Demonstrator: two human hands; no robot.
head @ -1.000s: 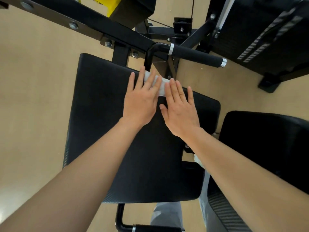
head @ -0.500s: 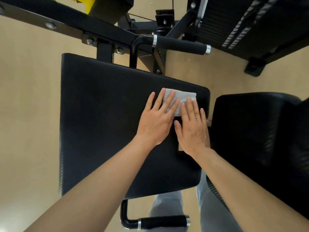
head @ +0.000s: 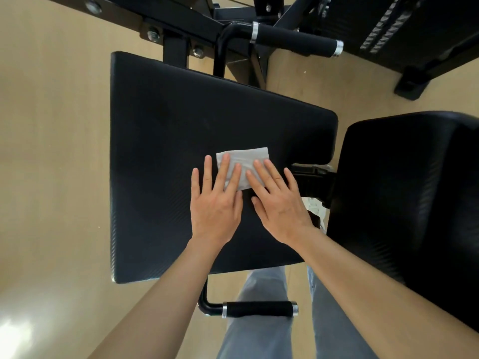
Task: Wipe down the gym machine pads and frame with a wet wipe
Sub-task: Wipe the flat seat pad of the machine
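A folded white wet wipe [head: 246, 158] lies flat on the large black seat pad [head: 168, 130] of the gym machine. My left hand [head: 216, 203] presses on the wipe's left part with straight fingers. My right hand [head: 278, 203] lies beside it, its straight fingers pressing the wipe's right part. Both palms rest on the pad, and the near half of the wipe is hidden under the fingers. The black frame [head: 176, 19] runs across the top above the pad.
A second black pad [head: 414, 190] stands close on the right. One foam-grip handle [head: 295, 40] sticks out beyond the pad's far edge, another handle [head: 256, 309] below its near edge. Weight-stack housing [head: 414, 27] is at the top right. My legs in grey trousers [head: 267, 320] stand on the tan floor.
Both hands have slid the wipe from the pad's far edge toward me, first to the right corner, then back to the middle of the pad.
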